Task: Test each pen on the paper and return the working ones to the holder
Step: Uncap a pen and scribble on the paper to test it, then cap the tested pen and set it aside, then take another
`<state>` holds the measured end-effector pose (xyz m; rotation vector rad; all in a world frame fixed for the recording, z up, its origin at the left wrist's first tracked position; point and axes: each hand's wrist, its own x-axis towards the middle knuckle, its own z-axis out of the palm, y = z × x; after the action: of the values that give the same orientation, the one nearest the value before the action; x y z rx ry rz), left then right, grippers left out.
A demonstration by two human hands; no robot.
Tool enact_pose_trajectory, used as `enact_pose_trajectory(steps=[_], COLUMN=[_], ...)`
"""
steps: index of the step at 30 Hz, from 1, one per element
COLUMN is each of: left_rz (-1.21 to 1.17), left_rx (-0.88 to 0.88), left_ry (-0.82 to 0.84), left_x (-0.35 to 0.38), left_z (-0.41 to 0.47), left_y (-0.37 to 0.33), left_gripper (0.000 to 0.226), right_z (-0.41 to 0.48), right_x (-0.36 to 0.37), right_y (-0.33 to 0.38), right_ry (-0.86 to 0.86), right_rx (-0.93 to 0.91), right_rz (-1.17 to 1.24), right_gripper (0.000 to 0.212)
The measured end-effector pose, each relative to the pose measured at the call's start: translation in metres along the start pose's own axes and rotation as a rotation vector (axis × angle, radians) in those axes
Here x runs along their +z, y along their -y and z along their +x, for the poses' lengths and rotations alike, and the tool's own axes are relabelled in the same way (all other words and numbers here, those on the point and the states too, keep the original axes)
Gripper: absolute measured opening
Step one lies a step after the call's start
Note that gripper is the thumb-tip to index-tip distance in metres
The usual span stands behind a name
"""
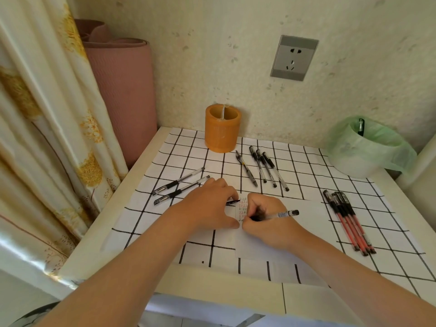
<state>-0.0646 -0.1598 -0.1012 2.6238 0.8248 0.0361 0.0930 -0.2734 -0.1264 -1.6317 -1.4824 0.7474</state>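
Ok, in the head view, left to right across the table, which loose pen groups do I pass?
Two clear pens → four pens → red pens. Left out as overlapping: the holder, the left hand, and the right hand gripping a pen.

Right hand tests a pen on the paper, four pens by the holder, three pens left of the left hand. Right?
Wrong count: head view shows two pens left of the left hand, not three. The right hand testing a pen on the paper and four pens by the holder stand.
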Motion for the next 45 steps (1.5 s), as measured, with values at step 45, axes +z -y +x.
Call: enact_pose_trajectory(steps=[45], left_rz=[-0.141], left_rx=[-0.146], left_ry=[-0.199], left_x=[-0.022], left_z=[0.0], left_y=[0.005], left_gripper=[0.009], right_z=[0.013], right_x=[-0.036], right_y=[0.026], right_ry=[-0.112], right_rx=[0.056], right_rz=[-0.476], right_gripper=[0.021])
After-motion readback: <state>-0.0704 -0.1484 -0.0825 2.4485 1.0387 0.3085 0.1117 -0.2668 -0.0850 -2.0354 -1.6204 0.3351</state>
